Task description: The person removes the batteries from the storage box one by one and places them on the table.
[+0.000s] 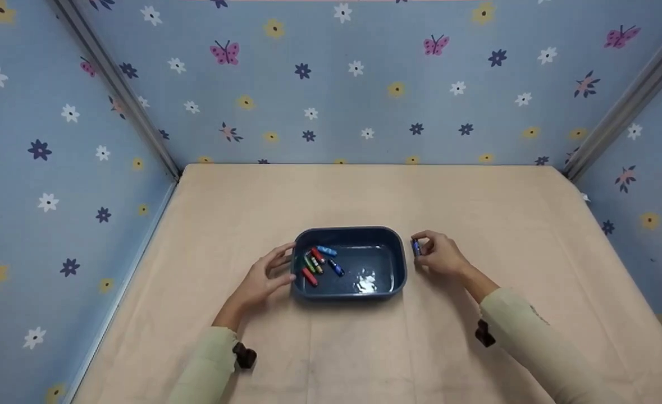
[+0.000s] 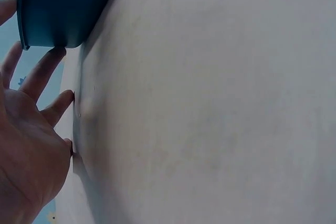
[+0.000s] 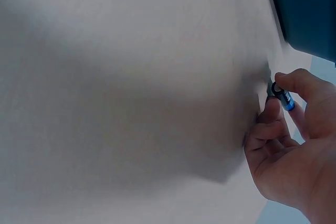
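Observation:
A dark blue plastic tub sits mid-table, and several small batteries lie in its left half, among them a red battery, a green battery and a dark blue battery. My left hand touches the tub's left side with spread fingers; the left wrist view shows fingertips right at the tub's wall. Just outside the tub's right wall, my right hand pinches a blue battery between thumb and fingers. In the right wrist view that battery is close to the table.
A beige cloth covers the table. Blue walls with flowers and butterflies stand behind it and at both sides, with grey metal posts at the corners.

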Action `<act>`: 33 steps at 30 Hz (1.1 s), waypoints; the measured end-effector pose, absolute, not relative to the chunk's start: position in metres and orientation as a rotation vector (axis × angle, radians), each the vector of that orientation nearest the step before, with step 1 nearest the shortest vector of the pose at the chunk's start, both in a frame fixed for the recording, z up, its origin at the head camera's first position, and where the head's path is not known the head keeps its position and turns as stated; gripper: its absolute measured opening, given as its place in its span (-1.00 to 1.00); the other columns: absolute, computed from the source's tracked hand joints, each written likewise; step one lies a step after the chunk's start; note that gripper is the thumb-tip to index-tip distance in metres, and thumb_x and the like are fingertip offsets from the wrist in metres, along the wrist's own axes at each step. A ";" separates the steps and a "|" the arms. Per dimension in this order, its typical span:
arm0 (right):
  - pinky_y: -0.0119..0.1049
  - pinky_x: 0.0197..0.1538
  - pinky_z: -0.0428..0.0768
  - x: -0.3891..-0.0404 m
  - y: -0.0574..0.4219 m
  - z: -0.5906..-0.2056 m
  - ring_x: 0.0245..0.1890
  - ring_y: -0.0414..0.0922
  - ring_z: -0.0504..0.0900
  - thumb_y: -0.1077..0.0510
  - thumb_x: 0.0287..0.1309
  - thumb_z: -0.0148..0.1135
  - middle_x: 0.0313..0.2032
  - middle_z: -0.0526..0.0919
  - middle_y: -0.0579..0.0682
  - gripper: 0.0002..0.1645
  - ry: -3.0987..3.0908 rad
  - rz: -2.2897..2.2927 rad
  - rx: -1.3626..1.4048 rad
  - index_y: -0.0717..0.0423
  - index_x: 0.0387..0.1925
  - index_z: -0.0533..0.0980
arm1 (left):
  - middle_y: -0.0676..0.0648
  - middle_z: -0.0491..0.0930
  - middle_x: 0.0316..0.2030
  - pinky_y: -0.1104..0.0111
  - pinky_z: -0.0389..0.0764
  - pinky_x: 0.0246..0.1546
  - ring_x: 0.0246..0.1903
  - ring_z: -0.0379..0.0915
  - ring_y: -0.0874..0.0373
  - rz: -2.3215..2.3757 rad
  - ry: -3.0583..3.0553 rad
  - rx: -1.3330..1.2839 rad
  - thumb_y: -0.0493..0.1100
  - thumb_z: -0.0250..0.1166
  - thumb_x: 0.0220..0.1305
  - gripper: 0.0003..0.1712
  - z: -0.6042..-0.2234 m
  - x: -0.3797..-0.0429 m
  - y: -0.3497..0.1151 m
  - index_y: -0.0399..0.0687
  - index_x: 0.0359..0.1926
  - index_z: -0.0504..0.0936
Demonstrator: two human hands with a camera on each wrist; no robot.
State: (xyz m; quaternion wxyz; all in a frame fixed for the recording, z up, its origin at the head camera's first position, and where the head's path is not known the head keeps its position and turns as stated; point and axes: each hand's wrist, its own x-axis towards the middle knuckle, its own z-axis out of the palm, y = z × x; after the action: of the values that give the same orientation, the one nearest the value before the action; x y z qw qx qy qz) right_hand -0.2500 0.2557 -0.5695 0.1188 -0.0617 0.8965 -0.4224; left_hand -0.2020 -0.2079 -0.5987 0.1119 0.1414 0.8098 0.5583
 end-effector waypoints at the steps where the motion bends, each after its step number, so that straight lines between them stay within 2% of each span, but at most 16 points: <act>1: -0.44 -0.34 0.52 -0.250 0.255 -0.570 -0.42 -0.23 0.55 0.42 0.20 0.47 -0.33 0.68 0.00 -0.31 2.621 -1.233 -0.174 0.33 0.39 0.59 | -0.29 0.41 0.68 -0.39 0.15 0.75 0.66 0.40 -0.33 1.641 2.376 0.413 -0.20 0.45 0.56 -0.12 -0.599 -0.202 -0.208 0.05 0.76 0.31; 13: -0.44 -0.35 0.51 -0.253 0.253 -0.568 -0.46 -0.25 0.54 0.38 0.23 0.47 -0.37 0.62 -0.08 -0.30 2.583 -1.175 -0.130 0.32 0.41 0.58 | -0.23 0.39 0.70 -0.33 0.17 0.77 0.68 0.39 -0.29 1.659 2.340 0.378 -0.19 0.46 0.55 -0.11 -0.598 -0.203 -0.207 0.14 0.76 0.32; 19: -0.43 -0.33 0.52 -0.252 0.253 -0.567 -0.43 -0.24 0.54 0.38 0.23 0.48 -0.36 0.63 -0.07 -0.28 2.580 -1.182 -0.126 0.32 0.43 0.57 | -0.24 0.38 0.71 -0.34 0.20 0.75 0.67 0.39 -0.30 1.652 2.349 0.398 -0.19 0.46 0.55 -0.11 -0.599 -0.204 -0.208 0.11 0.76 0.31; 25: -0.43 -0.34 0.46 -0.252 0.252 -0.567 -0.48 -0.26 0.49 0.36 0.25 0.47 -0.39 0.61 -0.09 -0.27 2.595 -1.137 -0.141 0.32 0.45 0.54 | -0.31 0.38 0.69 -0.34 0.17 0.76 0.68 0.36 -0.33 1.671 2.333 0.427 -0.24 0.43 0.57 -0.12 -0.600 -0.205 -0.209 0.00 0.77 0.28; 33: -0.39 -0.21 0.47 -0.255 0.255 -0.554 -0.36 -0.21 0.54 0.27 0.24 0.58 -0.34 0.67 -0.04 -0.15 2.612 -1.041 -0.130 0.35 0.51 0.46 | -0.23 0.39 0.71 -0.33 0.13 0.78 0.69 0.38 -0.27 1.670 2.336 0.394 -0.21 0.46 0.56 -0.12 -0.599 -0.205 -0.208 0.09 0.76 0.31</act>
State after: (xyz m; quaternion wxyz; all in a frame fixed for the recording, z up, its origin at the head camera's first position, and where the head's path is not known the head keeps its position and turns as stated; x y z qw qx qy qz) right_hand -0.2551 0.2551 -0.5540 0.1627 -0.0455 0.9156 -0.3648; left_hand -0.2052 -0.2080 -0.5991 0.1212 0.1351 0.8000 0.5719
